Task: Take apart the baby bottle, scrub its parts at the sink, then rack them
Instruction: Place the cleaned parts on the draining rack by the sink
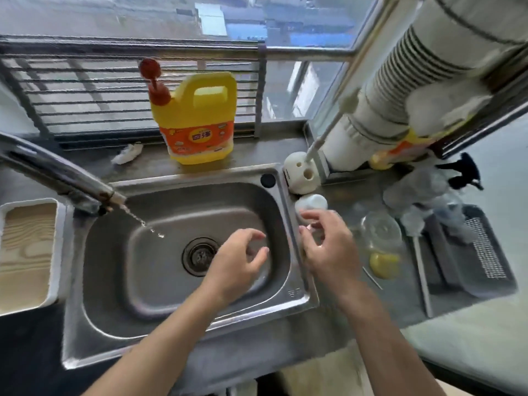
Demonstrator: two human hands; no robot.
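My left hand (243, 261) hovers over the steel sink (137, 284), just right of the drain (200, 255). Its fingers are loosely curled and hold nothing. My right hand (328, 247) is at the sink's right rim, and its thumb and fingers pinch a small pale part (312, 226) that is too blurred to identify. A white rounded cap-like bottle part (313, 202) lies on the counter right behind those fingers. Further right on the counter are a clear glass bottle body (381, 230) and a yellow part (384, 264).
The faucet (63, 178) at left lets a thin stream fall into the sink. A yellow detergent jug (197, 121) stands on the sill behind. A white brush holder (301, 172) sits at the sink's back right corner. A dark drying rack tray (485, 252) lies far right.
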